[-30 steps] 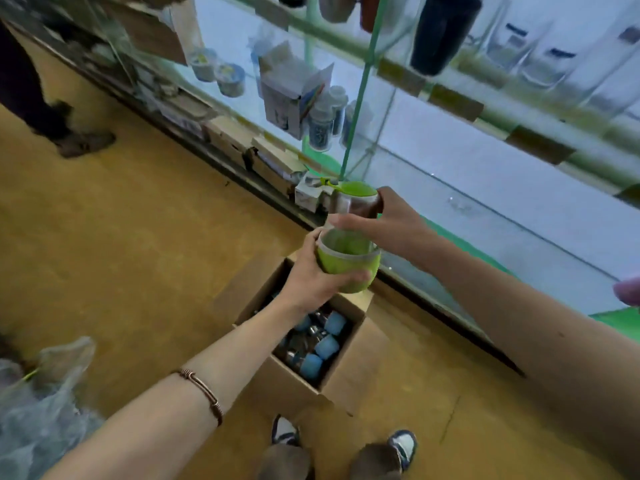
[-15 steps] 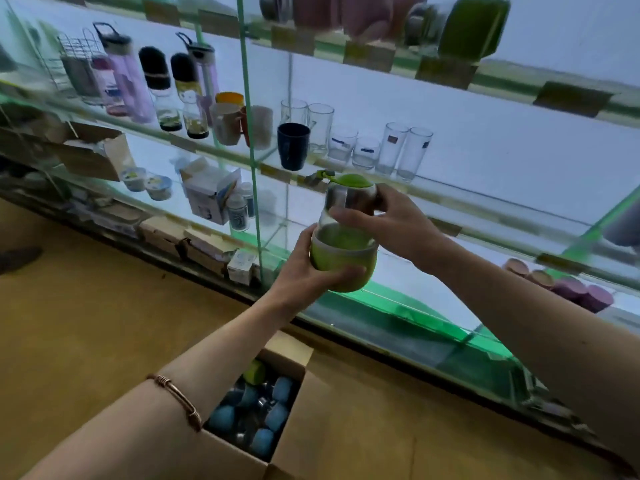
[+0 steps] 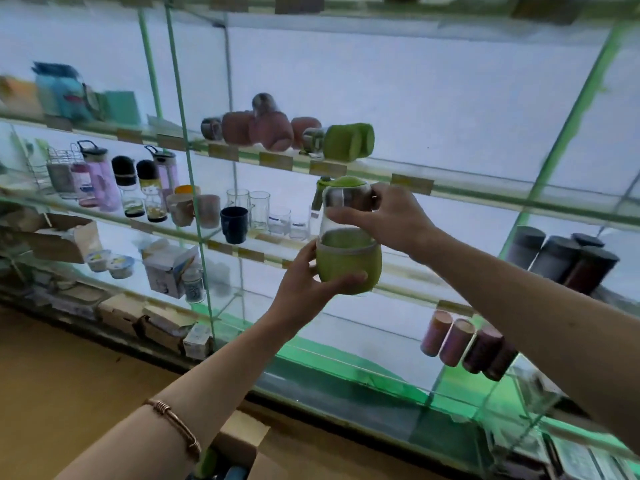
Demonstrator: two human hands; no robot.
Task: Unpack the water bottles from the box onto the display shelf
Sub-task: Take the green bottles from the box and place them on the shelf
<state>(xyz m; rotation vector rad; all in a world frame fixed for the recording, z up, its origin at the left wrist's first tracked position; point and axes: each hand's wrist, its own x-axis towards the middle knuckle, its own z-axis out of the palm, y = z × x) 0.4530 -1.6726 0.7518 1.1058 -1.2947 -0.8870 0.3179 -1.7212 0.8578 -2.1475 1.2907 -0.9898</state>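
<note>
Glass display shelf [image 3: 412, 183] fills the head view, where the green water bottle [image 3: 348, 244], raised from over the box [image 3: 242, 439], nears it, left hand [image 3: 306, 289] fingers cupping its base, right hand [image 3: 388, 216] gripping its neck.

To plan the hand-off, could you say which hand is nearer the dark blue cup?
Left hand, lower right of the dark blue cup; right hand is farther right.

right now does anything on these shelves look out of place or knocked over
Yes: on the upper shelf, the pink bottles and green bottle lie on their sides, while bottles a shelf lower stand upright.
</note>
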